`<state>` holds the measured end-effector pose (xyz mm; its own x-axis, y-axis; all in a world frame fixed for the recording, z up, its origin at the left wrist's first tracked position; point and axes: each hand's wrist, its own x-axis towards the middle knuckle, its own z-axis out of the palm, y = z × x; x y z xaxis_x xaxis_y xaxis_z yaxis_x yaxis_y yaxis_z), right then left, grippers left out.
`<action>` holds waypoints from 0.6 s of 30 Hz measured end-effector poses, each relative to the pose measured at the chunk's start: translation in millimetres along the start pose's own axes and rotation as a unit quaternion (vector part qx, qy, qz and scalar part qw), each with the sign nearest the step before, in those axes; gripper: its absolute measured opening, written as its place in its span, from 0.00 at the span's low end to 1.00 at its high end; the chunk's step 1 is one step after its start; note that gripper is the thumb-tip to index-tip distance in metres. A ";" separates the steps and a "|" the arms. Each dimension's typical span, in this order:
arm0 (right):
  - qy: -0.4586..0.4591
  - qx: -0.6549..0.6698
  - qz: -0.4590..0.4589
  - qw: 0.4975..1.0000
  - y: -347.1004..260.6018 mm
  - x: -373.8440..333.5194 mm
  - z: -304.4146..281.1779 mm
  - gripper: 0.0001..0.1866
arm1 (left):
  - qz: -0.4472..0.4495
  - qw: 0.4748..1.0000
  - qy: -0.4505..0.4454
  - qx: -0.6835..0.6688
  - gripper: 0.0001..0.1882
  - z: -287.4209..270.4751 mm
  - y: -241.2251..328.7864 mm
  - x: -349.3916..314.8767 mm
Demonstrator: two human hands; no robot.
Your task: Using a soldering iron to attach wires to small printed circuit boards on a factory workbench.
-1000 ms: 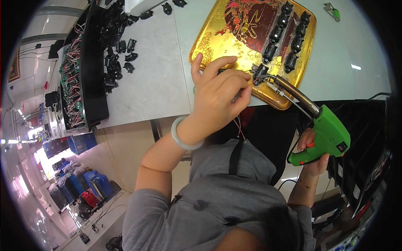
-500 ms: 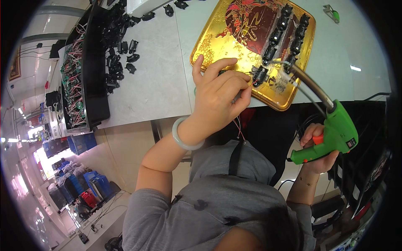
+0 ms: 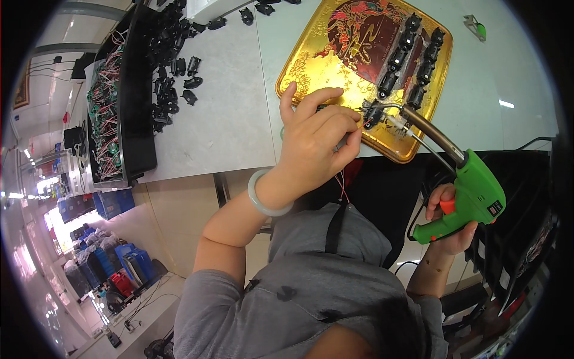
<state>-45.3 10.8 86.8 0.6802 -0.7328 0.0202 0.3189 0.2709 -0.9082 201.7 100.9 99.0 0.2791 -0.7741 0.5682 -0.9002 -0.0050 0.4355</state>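
My right hand (image 3: pixel 459 240) is wrapped round the handle of a green soldering gun (image 3: pixel 480 188) with a red trigger. Its bent metal tip reaches a small black housing (image 3: pixel 372 118) at the near edge of a gold tray (image 3: pixel 308 69). Beside that housing, my left hand (image 3: pixel 317 140) pinches a thin red wire that runs to it. A bit of green, perhaps a circuit board, shows between the left fingers, mostly hidden. More thin wires (image 3: pixel 342 185) hang below this hand. Two rows of black housings (image 3: pixel 397 58) lie on the tray.
A black bin (image 3: pixel 137 96) at the left holds several green circuit boards (image 3: pixel 107 119) with red and white wires. Loose black housings (image 3: pixel 164 90) are heaped beside it on the table (image 3: pixel 230 102). A small green-and-metal tool (image 3: pixel 476 27) lies at the far right.
The soldering gun has moved left and toward me at its body, and its tip has come down onto the near black housing. My left hand keeps its pinch, almost unmoved.
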 end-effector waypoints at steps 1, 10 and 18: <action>0.021 0.004 -0.010 1.000 2.0 -2.4 0.5 0.37 | -0.015 1.000 -0.012 0.009 0.05 -0.7 0.4 0.0; 0.015 -0.008 0.009 1.000 1.3 -3.1 1.7 0.33 | -0.011 1.000 -0.010 0.005 0.06 -1.7 0.6 1.3; -0.007 0.002 0.013 1.000 -1.6 -0.8 4.0 0.30 | -0.002 1.000 -0.006 0.006 0.05 -1.6 0.2 1.3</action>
<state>-43.7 13.5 89.9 0.6973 -0.7168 0.0014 0.3033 0.2933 -0.9067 202.4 100.9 100.9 0.2794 -0.7817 0.5576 -0.9029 -0.0165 0.4294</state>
